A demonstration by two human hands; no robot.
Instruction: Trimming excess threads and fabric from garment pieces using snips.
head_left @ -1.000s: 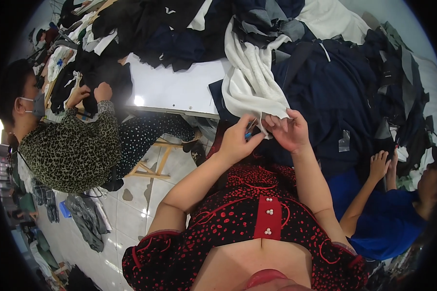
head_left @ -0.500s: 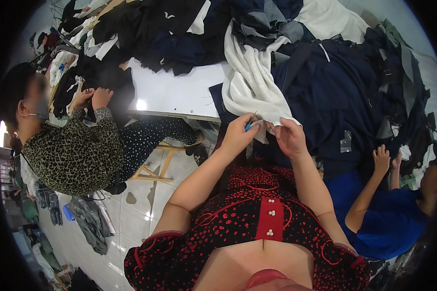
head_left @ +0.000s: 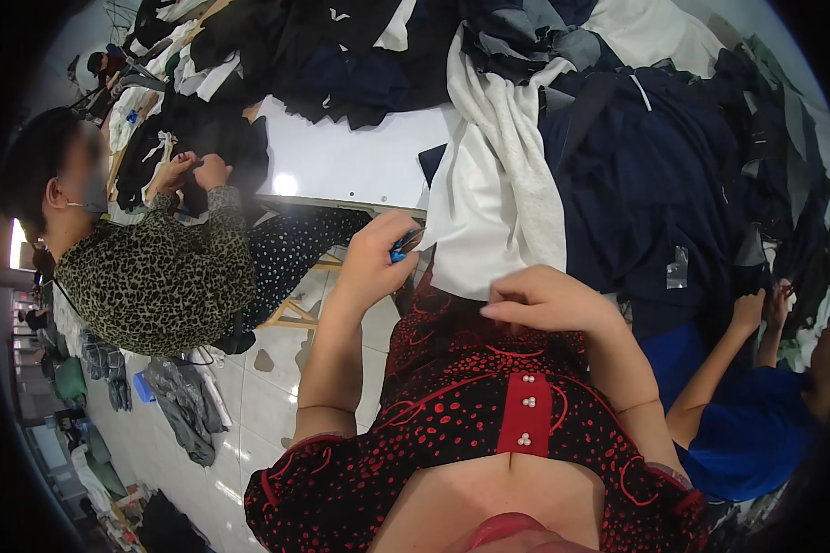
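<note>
In my left hand (head_left: pixel 378 256) is a small pair of blue-handled thread snips (head_left: pixel 403 249), held in closed fingers. A corner of the white cloth (head_left: pixel 475 226) reaches to that hand's fingertips; I cannot tell whether they pinch it. The cloth hangs off the table's near edge toward my lap, spread out smooth on its left and folded on its right. Just below its lower edge, my right hand (head_left: pixel 551 300) is slightly blurred, thumb and fingers loosely bent and apart, with nothing visible in them.
Piled dark blue fabric (head_left: pixel 636 175) covers the table to the right, with black cloth (head_left: pixel 327 55) at the back. A white tabletop (head_left: pixel 346 157) shows at left. Co-workers sit on both sides: one in a leopard-print top (head_left: pixel 157 276), one in a blue shirt (head_left: pixel 752 429).
My hands have moved apart: the left went left with the snips, the right dropped toward my lap and left the cloth's edge. The white cloth now hangs wider and flatter.
</note>
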